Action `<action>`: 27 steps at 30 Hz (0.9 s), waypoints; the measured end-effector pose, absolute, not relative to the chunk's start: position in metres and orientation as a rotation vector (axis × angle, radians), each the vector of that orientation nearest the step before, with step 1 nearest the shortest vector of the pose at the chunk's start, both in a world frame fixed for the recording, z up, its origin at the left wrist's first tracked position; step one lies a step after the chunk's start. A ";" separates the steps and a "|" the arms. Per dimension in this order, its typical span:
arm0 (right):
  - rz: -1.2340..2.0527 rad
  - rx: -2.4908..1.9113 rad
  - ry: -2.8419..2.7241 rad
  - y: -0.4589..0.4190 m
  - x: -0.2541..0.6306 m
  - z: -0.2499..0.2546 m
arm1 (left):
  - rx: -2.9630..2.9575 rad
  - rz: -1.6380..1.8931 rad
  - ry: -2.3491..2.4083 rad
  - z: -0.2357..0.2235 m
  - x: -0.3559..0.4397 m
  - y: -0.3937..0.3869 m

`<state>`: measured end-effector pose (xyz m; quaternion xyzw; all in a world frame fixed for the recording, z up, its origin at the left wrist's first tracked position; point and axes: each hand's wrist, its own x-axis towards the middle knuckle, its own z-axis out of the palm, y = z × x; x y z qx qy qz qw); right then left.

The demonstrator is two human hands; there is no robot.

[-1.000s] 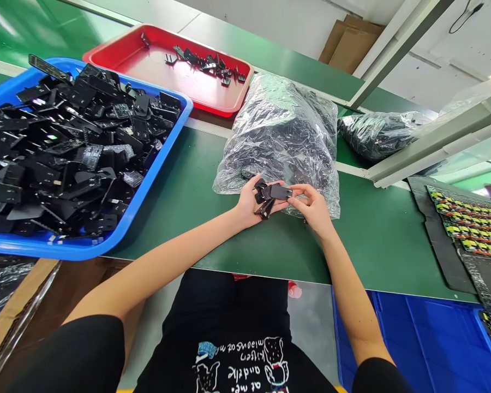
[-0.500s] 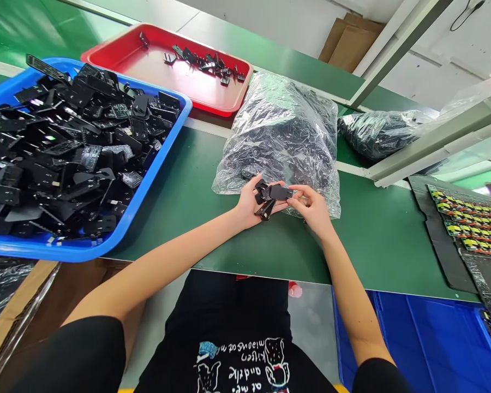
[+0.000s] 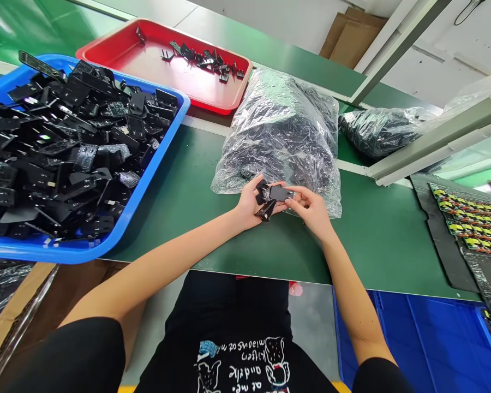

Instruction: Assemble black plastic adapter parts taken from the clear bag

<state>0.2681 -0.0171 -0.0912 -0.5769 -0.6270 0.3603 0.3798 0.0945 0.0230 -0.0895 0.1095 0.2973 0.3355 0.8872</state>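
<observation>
My left hand (image 3: 250,206) is curled, palm up, around several small black plastic parts (image 3: 265,209). Between the thumb and fingers of my right hand (image 3: 311,208) is the end of one flat black plastic part (image 3: 281,192), which lies over the others at my left palm. Both hands are in front of the near edge of a clear plastic bag (image 3: 286,125) filled with black parts. The fine shape of the held parts is too small to tell.
At the left a blue tray (image 3: 147,188) is heaped with black parts. A red tray (image 3: 155,76) behind it holds some more. Another filled bag (image 3: 387,128) lies past the metal post (image 3: 405,52). Boards with yellow components (image 3: 470,218) sit at the right on the green table (image 3: 384,234).
Both hands stay almost in place, with the flat black part still between them. My right fingers have shifted slightly on its end. The view has moved a little.
</observation>
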 end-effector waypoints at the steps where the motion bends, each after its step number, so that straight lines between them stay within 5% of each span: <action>1: 0.918 -1.470 -1.596 -0.017 0.268 -0.091 | 0.227 0.697 0.613 -0.090 0.094 0.023; 27: 0.858 -1.504 -1.674 -0.019 0.265 -0.091 | 0.215 0.703 0.633 -0.094 0.095 0.024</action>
